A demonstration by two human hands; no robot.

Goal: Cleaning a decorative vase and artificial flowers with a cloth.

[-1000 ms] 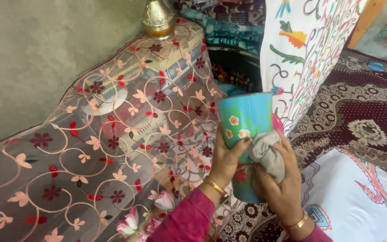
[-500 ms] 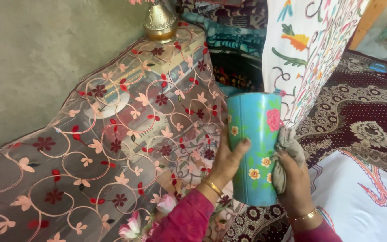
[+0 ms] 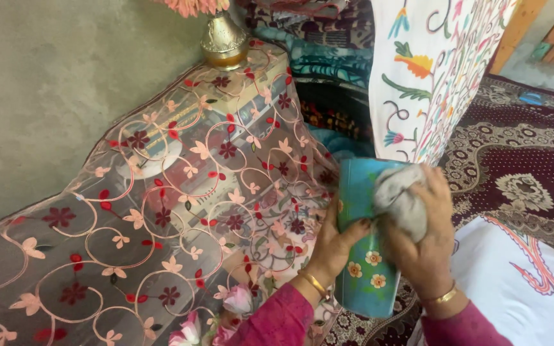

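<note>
My left hand (image 3: 336, 247) grips the side of a tall turquoise container (image 3: 363, 256) painted with small flowers, holding it upright in front of me. My right hand (image 3: 424, 240) presses a bunched grey cloth (image 3: 400, 195) against the container's upper rim on its right side. Both wrists wear gold bangles and magenta sleeves. The container's right side is hidden behind my right hand and the cloth.
A sheer net cloth with red and peach flowers (image 3: 161, 192) drapes over shelves to the left. A brass vase base (image 3: 224, 41) stands on top. Artificial pink flowers (image 3: 226, 307) lie below. An embroidered white cushion (image 3: 431, 70) and a patterned maroon carpet (image 3: 520, 160) lie right.
My right hand has moved the grey cloth up from the container's lower right side to its top rim. The container has dropped a little lower in view.
</note>
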